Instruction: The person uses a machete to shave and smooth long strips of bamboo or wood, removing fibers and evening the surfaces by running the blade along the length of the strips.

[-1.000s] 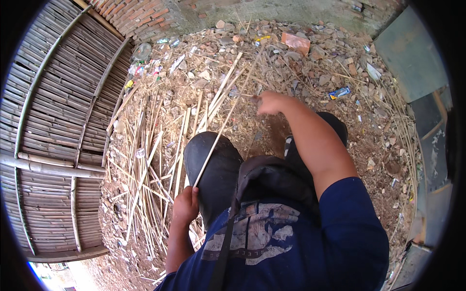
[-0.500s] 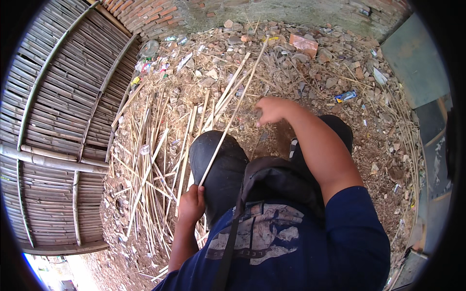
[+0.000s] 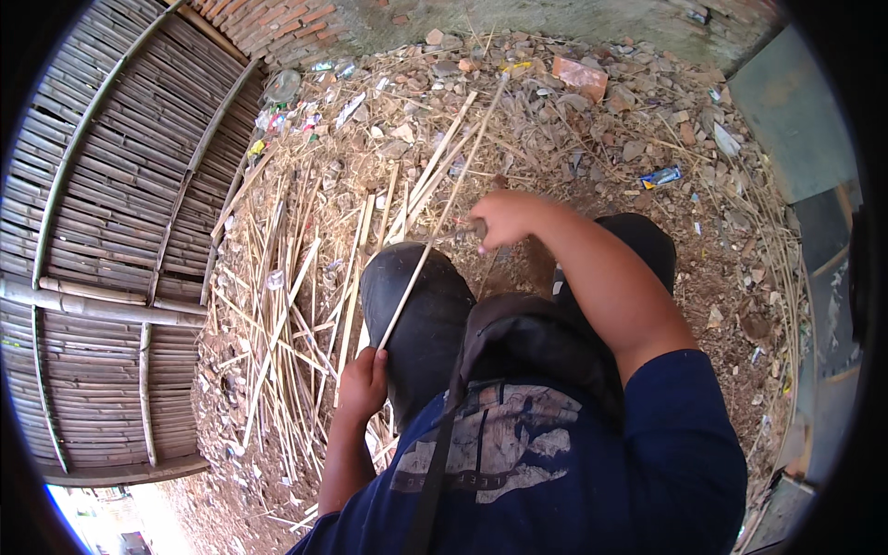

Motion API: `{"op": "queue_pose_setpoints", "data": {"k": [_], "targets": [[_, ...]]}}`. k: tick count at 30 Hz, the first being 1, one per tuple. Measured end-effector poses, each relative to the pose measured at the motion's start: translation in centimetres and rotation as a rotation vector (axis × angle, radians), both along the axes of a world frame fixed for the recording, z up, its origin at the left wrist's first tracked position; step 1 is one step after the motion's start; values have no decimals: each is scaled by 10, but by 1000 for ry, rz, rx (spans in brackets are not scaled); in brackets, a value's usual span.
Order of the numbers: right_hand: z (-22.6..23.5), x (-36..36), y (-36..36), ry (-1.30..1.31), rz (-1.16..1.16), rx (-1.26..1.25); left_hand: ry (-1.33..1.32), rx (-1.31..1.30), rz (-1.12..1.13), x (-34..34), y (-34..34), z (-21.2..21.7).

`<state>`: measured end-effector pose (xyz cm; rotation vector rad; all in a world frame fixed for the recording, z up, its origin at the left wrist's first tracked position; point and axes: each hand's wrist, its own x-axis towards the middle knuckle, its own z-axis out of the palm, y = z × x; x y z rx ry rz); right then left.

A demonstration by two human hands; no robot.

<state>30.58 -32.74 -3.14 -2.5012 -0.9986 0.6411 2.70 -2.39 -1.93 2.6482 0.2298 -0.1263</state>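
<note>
My left hand is closed around the near end of a long, thin bamboo strip. The strip slants up over my left knee, and its far end reaches the rubble. Close to the right side of the strip, my right hand is closed in a fist around what looks like a knife. The blade is blurred and hard to make out, but it points left toward the strip.
Several split bamboo strips lie in a loose pile at my left. A bamboo slat wall stands beyond them. Ahead are rubble, litter and a brick wall. A blue wrapper and grey panels are to the right.
My right hand has moved a little left, bringing the knife-like tool close to the strip. My left hand keeps its hold, almost unmoved.
</note>
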Motion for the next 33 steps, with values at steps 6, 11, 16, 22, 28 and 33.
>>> {"op": "queue_pose_setpoints", "data": {"k": [6,11,16,22,28,33], "targets": [[-10,24,-14,60,-374,76,37,-23,30,2,1,2],[19,-14,16,-57,-34,-146,91,17,-5,6,8,5],[-7,3,1,-4,-105,-23,27,13,13,3,10,-15],[-10,17,-12,-63,-226,-70,-4,61,29,6,9,-10],[52,-33,21,-103,70,-199,-8,43,33,-3,6,-11],[-1,13,-1,-23,-203,-63,-56,-4,12,0,12,-22]]}}
